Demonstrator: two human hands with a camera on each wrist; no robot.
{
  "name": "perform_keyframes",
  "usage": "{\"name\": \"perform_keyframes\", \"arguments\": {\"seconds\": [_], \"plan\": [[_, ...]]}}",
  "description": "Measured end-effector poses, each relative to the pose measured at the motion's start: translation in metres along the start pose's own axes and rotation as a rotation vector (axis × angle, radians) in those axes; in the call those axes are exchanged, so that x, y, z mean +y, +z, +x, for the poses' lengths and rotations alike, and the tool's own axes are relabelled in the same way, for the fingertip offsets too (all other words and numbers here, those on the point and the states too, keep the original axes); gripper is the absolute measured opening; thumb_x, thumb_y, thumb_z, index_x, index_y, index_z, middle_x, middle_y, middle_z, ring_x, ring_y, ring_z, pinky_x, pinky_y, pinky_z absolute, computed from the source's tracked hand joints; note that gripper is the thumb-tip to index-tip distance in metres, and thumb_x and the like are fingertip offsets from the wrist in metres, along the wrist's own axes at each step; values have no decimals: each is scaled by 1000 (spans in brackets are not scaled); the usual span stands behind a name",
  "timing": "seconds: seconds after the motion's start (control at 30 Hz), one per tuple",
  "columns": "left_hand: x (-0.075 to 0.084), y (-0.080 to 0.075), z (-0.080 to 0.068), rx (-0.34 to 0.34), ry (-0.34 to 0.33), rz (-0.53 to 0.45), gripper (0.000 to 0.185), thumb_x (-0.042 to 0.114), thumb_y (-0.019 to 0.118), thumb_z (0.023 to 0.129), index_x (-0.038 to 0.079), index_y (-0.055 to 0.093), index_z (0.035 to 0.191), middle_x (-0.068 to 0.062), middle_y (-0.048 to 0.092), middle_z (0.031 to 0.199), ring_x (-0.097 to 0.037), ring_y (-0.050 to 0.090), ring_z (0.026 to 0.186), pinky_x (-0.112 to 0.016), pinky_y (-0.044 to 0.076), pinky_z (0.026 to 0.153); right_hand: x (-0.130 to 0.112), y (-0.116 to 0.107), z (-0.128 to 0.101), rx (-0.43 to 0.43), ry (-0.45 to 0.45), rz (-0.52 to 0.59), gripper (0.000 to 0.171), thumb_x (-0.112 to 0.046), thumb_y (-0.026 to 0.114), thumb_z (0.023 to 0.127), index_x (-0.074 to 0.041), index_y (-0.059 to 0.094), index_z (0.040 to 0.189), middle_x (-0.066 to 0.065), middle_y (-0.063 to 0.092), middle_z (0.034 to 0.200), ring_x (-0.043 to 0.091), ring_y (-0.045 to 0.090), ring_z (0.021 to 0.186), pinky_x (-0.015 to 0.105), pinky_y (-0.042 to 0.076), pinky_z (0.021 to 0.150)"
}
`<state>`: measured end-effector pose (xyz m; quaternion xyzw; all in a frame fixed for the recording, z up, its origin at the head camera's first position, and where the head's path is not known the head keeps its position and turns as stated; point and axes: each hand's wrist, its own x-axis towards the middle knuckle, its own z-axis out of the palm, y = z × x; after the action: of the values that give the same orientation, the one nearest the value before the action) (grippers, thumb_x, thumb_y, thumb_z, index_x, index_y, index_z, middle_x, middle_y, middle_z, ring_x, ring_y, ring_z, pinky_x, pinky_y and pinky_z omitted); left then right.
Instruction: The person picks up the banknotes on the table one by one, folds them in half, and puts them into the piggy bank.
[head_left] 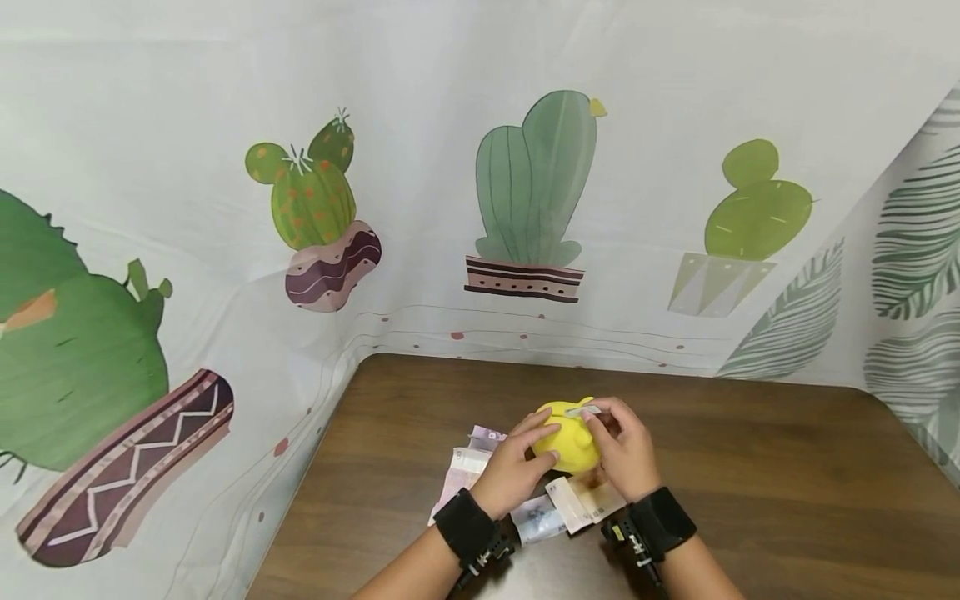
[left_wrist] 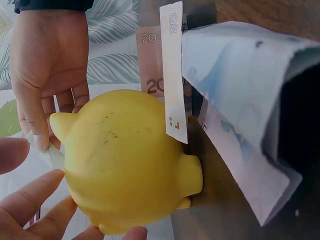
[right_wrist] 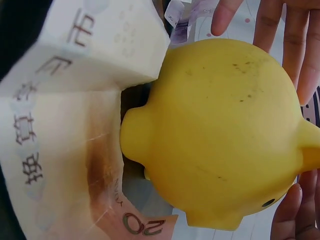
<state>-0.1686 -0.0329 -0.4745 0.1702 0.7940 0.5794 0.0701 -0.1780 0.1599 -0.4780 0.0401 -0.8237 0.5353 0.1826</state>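
Desk: dark wood, cactus-print cloth hung behind its far edge and along the left edge. Work sits near the middle of the near edge.

Yellow piggy bank: stands on the desk between my hands, partly over the spread banknotes. My left hand rests against its left flank with straight fingers, a steadying touch and not a closed grip. Risk: the body is smooth and rounded, so a sideways push from the right could roll it off its small feet, and an open palm may not stop that.

Banknotes: loose, overlapping, several marked 20. Risk: the bank sliding would drag or scatter them toward the near edge.

Folded note: pinched in my right hand grip at the top of the bank. The slot itself is not visible. Risk: soft paper may buckle or catch if it meets the opening at an angle, or slip from the pinch.
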Motion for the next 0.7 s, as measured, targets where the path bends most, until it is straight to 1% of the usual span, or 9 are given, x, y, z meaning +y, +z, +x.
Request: {"name": "perform_keyframes", "arguments": {"seconds": [0.23,0.43,0.7], "plan": [[2,0,0,-4,-7,-5,42,19,62,97,10,62,138,0,41,161,-29,27,155,-54,24,125,-1,0,2,-18,-30,-36,10,-14,67,98,-10,70,106,5,66,98,8,56,80,19,50,67],[2,1,0,-6,-3,3,41,19,62,97,10,63,137,-1,41,161,-31,26,155,-55,23,125,-2,0,3,-31,-57,-47,9,-13,67,97,-11,70,106,3,66,97,8,55,79,20,48,67],[0,1,0,-3,2,6,40,18,62,97,11,64,136,1,41,161,-28,28,154,-53,26,124,-3,2,4,-45,-58,-37,9,-14,66,98,-13,70,106,2,68,96,12,57,81,21,48,69]]}}
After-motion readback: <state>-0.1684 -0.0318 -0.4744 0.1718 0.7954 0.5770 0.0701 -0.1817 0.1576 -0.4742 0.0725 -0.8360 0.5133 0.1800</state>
